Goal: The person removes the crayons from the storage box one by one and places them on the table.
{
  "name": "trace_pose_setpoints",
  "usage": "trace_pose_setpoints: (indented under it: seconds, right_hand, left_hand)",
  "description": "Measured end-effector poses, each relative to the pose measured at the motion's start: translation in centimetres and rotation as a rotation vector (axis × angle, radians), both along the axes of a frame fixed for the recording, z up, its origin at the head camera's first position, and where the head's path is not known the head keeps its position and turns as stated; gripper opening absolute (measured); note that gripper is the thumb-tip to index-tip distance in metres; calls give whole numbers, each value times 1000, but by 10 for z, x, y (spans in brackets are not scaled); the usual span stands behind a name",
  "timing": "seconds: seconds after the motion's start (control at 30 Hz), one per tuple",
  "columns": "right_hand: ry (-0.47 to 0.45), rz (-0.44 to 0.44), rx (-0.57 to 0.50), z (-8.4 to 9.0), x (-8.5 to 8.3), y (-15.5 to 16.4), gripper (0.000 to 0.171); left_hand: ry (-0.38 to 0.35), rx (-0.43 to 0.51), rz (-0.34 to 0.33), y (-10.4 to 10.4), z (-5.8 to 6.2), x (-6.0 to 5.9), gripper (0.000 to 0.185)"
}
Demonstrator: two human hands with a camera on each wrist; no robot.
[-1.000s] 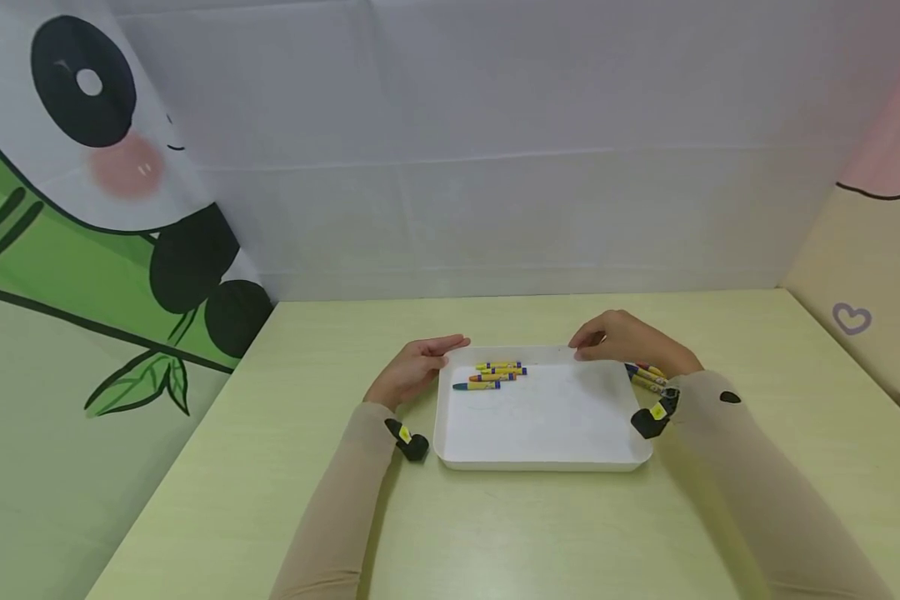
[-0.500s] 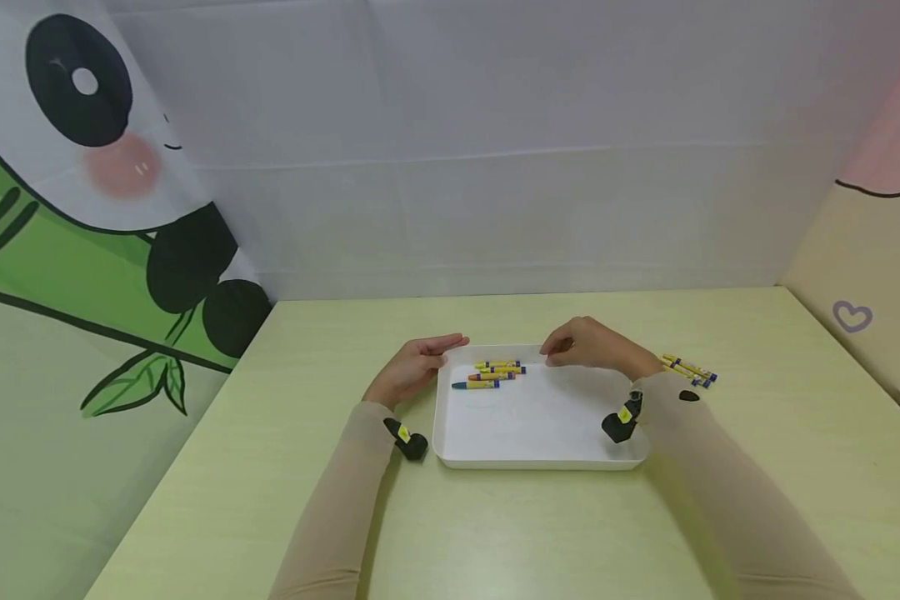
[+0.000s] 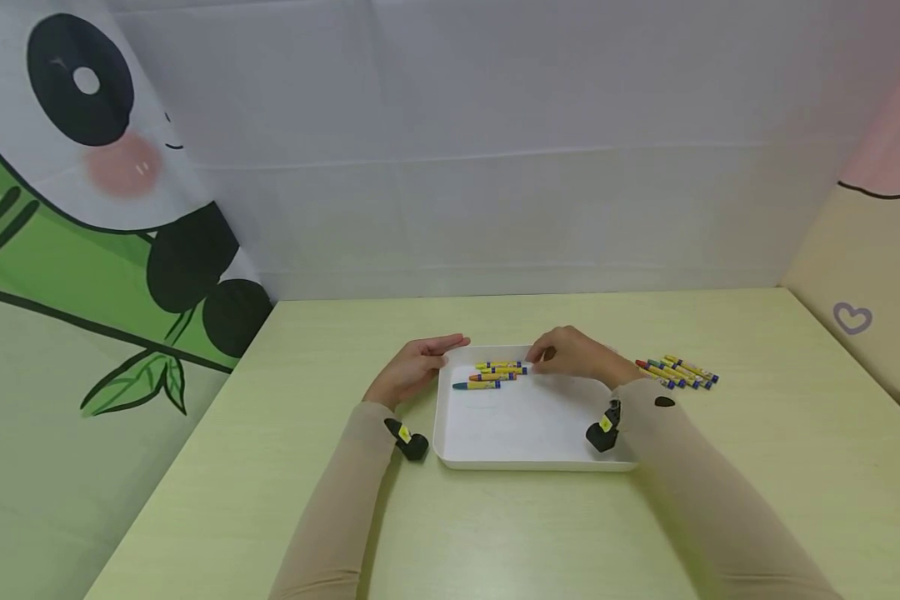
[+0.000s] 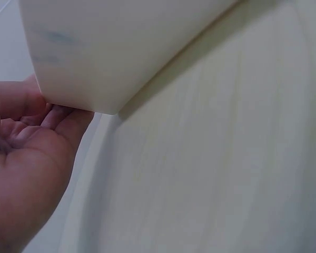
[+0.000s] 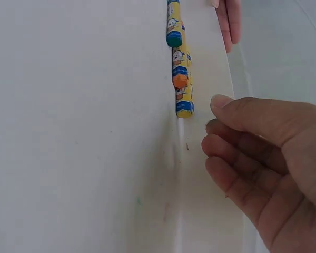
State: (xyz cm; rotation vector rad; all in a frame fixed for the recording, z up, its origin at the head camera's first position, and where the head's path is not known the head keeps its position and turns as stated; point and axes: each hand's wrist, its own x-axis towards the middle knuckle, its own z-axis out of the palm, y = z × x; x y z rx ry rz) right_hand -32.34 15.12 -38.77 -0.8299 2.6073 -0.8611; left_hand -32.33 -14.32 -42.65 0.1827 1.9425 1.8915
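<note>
A shallow white tray [image 3: 532, 463] lies on the table, with several yellow-wrapped crayons [image 3: 492, 377] side by side at its far left. My left hand [image 3: 412, 371] grips the tray's far left corner. In the left wrist view, its thumb [image 4: 21, 100] lies against the tray edge and the other fingers are underneath. Over the far rim my right hand [image 3: 570, 354] is just right of the crayons, thumb and index finger close together. No crayon shows between its fingertips in the right wrist view, though the far side of the fingers is hidden.
A second group of crayons [image 3: 678, 372] lies on the pale wooden table [image 3: 495, 533] to the right of the tray, partly behind the right sleeve. A grey-white cloth [image 3: 495, 217] hangs behind the table, with printed panels [image 3: 855, 258] at the sides.
My right hand has moved left along the tray's far rim, up to the crayons in it. The crayons on the right have come into view from behind that arm. The left hand stays put.
</note>
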Motion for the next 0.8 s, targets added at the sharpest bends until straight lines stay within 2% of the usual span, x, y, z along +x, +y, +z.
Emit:
trace_pose_setpoints:
  seconds: [0.8]
  right_hand:
    - [27,-27,41,-10,9,-18,23]
  left_hand:
    - [9,7,-12,-1,0,0,51]
